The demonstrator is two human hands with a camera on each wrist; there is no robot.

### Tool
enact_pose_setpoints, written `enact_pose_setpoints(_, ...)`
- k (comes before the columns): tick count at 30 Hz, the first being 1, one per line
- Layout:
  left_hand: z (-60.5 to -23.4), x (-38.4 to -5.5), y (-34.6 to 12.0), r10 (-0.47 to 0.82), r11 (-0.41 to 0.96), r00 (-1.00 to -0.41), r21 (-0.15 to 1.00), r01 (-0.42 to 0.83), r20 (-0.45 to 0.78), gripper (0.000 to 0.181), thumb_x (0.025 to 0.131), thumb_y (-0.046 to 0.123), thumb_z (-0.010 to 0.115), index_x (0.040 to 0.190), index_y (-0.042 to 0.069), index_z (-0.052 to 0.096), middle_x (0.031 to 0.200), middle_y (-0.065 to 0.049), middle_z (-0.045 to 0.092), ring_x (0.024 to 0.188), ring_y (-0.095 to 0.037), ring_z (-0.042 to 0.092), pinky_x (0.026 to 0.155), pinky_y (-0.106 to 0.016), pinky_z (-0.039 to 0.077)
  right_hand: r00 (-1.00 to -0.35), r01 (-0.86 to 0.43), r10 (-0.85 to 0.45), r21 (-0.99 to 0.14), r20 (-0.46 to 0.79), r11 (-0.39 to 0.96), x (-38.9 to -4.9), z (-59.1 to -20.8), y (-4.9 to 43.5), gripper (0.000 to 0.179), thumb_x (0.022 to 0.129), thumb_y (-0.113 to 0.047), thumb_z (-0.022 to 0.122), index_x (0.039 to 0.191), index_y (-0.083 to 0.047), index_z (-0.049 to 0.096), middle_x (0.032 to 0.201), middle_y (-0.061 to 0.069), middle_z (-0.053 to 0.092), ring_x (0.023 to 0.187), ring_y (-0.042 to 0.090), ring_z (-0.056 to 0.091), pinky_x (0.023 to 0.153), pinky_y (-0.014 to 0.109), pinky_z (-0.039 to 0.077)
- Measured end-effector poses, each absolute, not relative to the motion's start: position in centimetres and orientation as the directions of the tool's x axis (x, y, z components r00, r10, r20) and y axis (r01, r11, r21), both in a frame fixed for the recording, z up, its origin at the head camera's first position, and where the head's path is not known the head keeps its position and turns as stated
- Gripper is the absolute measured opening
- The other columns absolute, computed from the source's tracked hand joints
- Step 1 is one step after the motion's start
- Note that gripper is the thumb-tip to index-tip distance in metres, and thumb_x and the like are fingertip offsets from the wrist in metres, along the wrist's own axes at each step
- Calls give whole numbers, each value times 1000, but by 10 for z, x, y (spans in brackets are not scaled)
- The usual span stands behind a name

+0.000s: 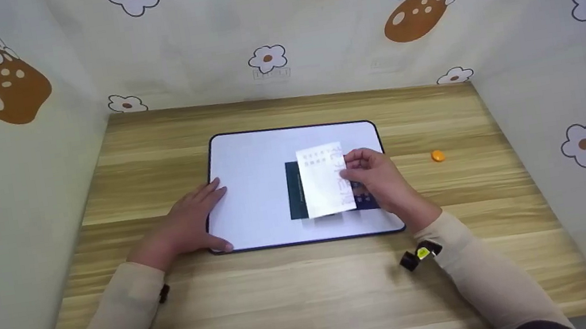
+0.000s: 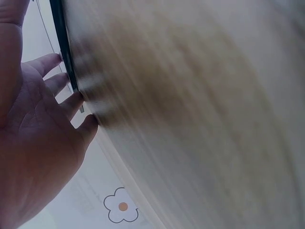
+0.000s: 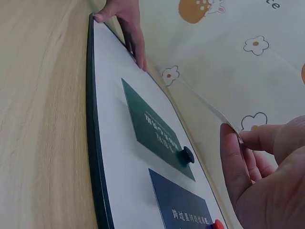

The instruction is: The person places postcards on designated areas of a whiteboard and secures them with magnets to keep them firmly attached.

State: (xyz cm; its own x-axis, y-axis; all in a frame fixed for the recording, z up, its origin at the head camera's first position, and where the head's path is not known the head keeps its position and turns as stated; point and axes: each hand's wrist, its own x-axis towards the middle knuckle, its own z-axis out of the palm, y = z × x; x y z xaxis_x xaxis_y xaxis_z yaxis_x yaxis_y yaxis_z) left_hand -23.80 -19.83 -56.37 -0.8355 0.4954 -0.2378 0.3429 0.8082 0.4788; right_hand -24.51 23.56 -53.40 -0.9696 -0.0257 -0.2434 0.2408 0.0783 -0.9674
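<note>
A whiteboard (image 1: pixel 251 194) with a dark rim lies flat on the wooden table. My left hand (image 1: pixel 188 221) rests along its left edge, fingers spread and thumb near the lower corner. Above the board, my right hand (image 1: pixel 382 180) pinches a white card (image 1: pixel 324 186) with faint printed characters by its right side. Partly behind that card lies a green card (image 1: pixel 295 192); a navy card (image 3: pixel 178 202) sits beside it. The right wrist view shows a dark magnet (image 3: pixel 187 155) on the green card and a red magnet (image 3: pixel 218 224) at the navy one.
An orange round magnet (image 1: pixel 437 155) lies on the table (image 1: pixel 313 301) to the right of the board. Patterned curtains (image 1: pixel 330 25) with flowers and rabbits enclose the table's back and sides.
</note>
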Motion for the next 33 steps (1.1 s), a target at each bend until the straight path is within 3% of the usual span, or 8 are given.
enact_pose_setpoints(33,-563,-240,-195,464,834,-842,458,309,-276,137,72,69,98,178,18,26,187,-6,10,170,-42,8,134,-67,13,-953,293,-93,-956,-290,-19,-252,-544,154,14,100,-1,78,111,-2,69,99,11,72,86,21,73,70,35,68)
